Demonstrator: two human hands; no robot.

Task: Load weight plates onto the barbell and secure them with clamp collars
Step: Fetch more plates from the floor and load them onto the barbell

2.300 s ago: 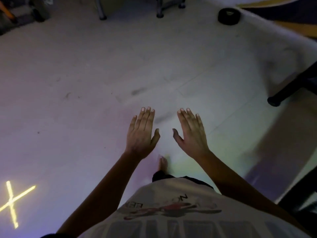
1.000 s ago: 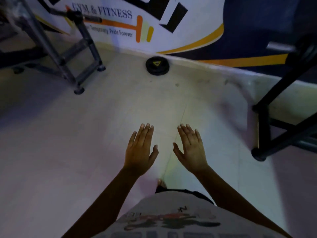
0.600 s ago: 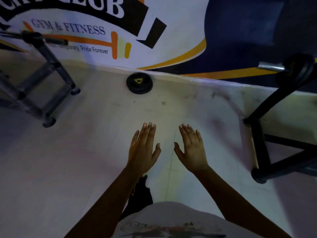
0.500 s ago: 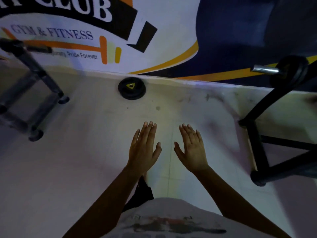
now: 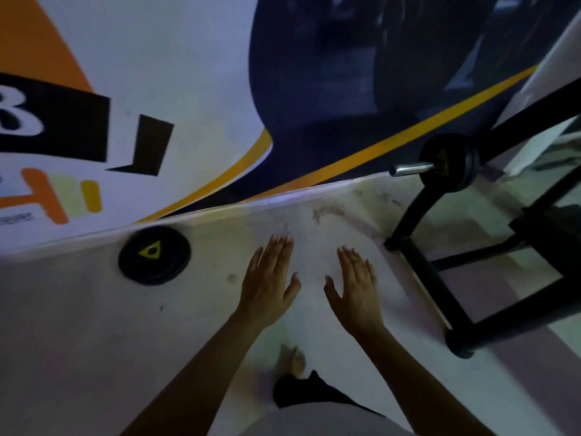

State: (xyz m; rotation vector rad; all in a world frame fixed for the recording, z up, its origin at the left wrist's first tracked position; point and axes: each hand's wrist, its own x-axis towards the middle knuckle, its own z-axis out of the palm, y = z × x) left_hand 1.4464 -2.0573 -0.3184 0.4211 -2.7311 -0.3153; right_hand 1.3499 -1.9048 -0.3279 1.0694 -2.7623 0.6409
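Observation:
A black weight plate [image 5: 154, 255] with a yellow triangle at its hub lies flat on the pale floor by the wall, left of my hands. At the upper right a barbell's silver sleeve end [image 5: 410, 169] sticks out leftward, with a black plate [image 5: 450, 163] on it. My left hand [image 5: 268, 281] and my right hand [image 5: 356, 291] are held out flat, palms down, fingers spread, above the floor between the two plates. Both hold nothing. No clamp collar shows.
A black steel rack frame [image 5: 430, 284] stands on the floor at the right, close to my right hand. The wall [image 5: 195, 99] with a painted gym logo runs across the top. My bare foot [image 5: 292, 361] is below my hands.
The view has moved closer to the wall and tilted. The floor plate now lies nearer, to the left, and the barbell end is nearer on the right. My hands stay flat and empty.

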